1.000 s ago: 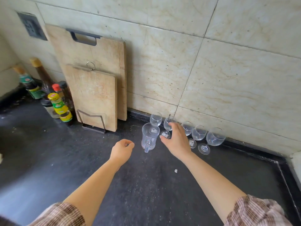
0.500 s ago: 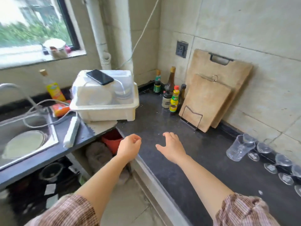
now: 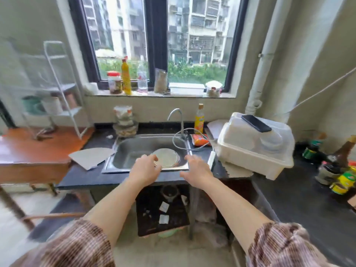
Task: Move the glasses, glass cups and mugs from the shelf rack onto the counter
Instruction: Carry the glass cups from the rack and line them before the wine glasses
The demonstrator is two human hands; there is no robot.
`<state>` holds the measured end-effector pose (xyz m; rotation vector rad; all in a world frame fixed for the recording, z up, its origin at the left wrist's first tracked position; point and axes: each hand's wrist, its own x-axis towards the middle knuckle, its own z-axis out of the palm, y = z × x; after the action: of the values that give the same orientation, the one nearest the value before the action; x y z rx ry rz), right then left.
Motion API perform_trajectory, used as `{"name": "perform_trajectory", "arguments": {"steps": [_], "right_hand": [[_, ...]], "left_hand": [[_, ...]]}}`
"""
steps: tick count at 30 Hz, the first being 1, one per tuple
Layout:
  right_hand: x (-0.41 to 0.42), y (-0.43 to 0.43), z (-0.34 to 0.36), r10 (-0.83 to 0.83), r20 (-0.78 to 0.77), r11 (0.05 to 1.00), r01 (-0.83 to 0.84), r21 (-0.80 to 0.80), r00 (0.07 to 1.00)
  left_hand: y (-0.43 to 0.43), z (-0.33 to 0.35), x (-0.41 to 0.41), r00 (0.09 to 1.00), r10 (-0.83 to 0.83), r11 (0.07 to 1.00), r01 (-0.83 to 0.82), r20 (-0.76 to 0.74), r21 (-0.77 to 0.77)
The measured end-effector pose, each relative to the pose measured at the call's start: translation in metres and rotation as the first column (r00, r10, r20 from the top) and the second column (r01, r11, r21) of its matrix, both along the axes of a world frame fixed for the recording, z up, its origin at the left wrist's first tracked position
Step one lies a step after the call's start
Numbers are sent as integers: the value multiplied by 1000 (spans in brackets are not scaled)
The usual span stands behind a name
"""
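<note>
A white wire shelf rack [image 3: 57, 89] stands at the far left on an orange-brown table, blurred; a green cup [image 3: 31, 105], a white mug [image 3: 52, 106] and a brownish cup [image 3: 70, 100] sit on its lower shelf. My left hand [image 3: 145, 168] and my right hand [image 3: 196, 168] hover empty in front of the sink [image 3: 134, 149], fingers loosely spread. The black counter [image 3: 308, 199] runs along the right side. The glasses set down earlier are out of view.
A round plate lies in the sink under a tap [image 3: 176, 116]. A white dish box [image 3: 256, 147] with a phone [image 3: 256, 123] on top sits right of the sink. Sauce bottles [image 3: 339, 170] crowd the right edge. Jars line the window sill [image 3: 161, 94].
The view has swung left from the glasses by the tiled wall to the sink and window. My right hand has left the glasses; both hands are now empty in front of the sink.
</note>
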<state>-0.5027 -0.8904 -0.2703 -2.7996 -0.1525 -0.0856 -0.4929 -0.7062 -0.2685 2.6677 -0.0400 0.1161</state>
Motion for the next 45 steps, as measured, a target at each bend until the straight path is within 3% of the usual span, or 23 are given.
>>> {"name": "perform_trajectory", "arguments": {"steps": [8, 17, 27, 35, 40, 45], "right_hand": [[96, 169, 31, 306, 92, 943, -288, -166, 948], [246, 353, 63, 483, 217, 872, -441, -214, 849], [368, 513, 89, 528, 233, 849, -515, -118, 817], [447, 621, 92, 452, 209, 885, -465, 19, 867], [490, 685, 103, 298, 91, 895, -311, 321, 950], [530, 736, 118, 127, 5, 843, -110, 526, 992]], "left_hand": [[162, 34, 50, 984, 179, 977, -178, 7, 117], [329, 70, 176, 937, 323, 921, -344, 136, 182], [487, 88, 280, 857, 498, 866, -499, 131, -24], [593, 95, 365, 866, 480, 874, -458, 138, -164], [653, 99, 425, 890, 438, 876, -392, 124, -279], [696, 108, 481, 907, 402, 866, -332, 126, -374]]}}
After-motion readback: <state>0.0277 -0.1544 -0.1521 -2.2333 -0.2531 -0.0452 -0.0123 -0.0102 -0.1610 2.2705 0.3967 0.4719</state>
